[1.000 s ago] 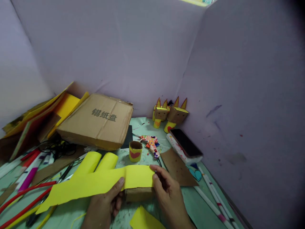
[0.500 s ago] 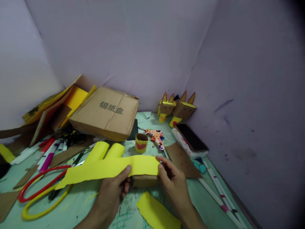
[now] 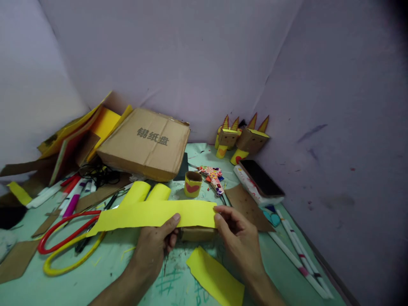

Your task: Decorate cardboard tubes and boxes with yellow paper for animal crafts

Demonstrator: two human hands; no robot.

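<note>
A long strip of yellow paper (image 3: pixel 137 216) stretches between my hands above the table. My left hand (image 3: pixel 156 244) pinches it near the middle, thumb on top. At its right end, my right hand (image 3: pixel 237 231) grips the edge between thumb and fingers. Just beneath the strip sits a small cardboard box (image 3: pixel 197 234), partly covered by it. A separate piece of yellow paper (image 3: pixel 216 276) lies on the table between my wrists. Behind the strip are two yellow rolls (image 3: pixel 137 193) and a short yellow tube (image 3: pixel 193 185) bearing a red heart.
Scissors (image 3: pixel 47 250) with red and yellow handles lie at left, near markers (image 3: pixel 72 206). A large cardboard box (image 3: pixel 146 144) stands behind. Further right are a patterned glue gun (image 3: pixel 213 174), cardboard animal figures (image 3: pixel 250 140), a phone (image 3: pixel 261 178) and several white markers (image 3: pixel 299 255).
The yellow strip now lies flatter and straighter over the small box, both hands still holding it. The whole view has shifted slightly, with things appearing higher and further right.
</note>
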